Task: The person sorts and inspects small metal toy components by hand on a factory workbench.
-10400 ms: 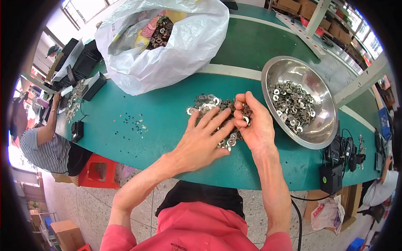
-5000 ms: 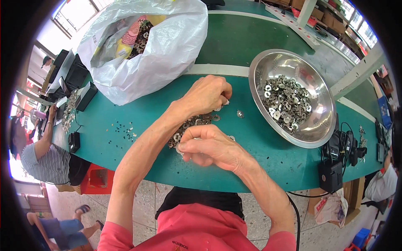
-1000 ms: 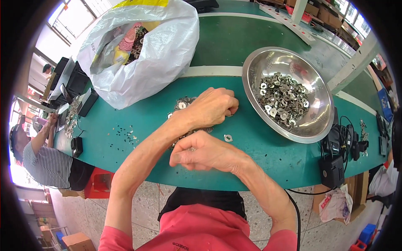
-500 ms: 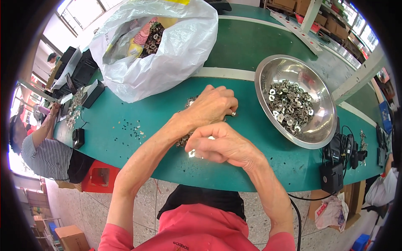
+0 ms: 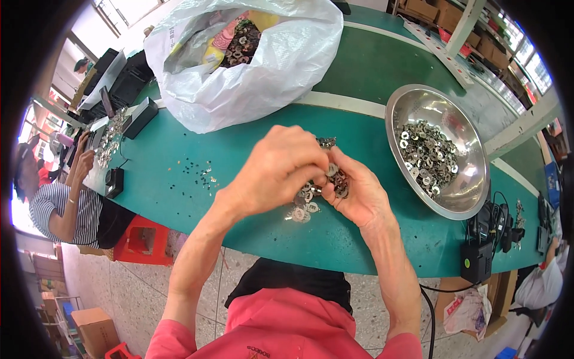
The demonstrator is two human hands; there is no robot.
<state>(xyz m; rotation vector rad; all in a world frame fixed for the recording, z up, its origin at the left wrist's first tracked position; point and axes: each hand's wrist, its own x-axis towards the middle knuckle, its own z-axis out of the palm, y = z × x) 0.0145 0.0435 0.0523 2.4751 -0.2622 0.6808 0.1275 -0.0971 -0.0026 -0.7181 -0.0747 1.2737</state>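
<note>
Over the green table, my two hands meet at the fingertips. My left hand [image 5: 276,172] is closed in a pinch, and its fingertips hide most of whatever is between them. Curled beside it, my right hand [image 5: 366,194] holds several small metal washer-like parts [image 5: 340,183] in its fingers and palm. A loose pile of the same metal parts [image 5: 302,212] lies on the table beneath, partly covered by both hands. To the right, a steel bowl [image 5: 475,190] with small holes contains many more of these parts.
A large white woven sack [image 5: 251,99] stands open at the back, with more metal parts inside. Small dark bits [image 5: 194,179] are scattered at left. A black power adapter [image 5: 475,263] with cables sits at the right edge. At far left, another person [image 5: 66,206] works at the table.
My left hand has lifted off the pile and turned into a pinch. My right hand has moved right and away from me, now curled around metal parts. The view has shifted slightly.
</note>
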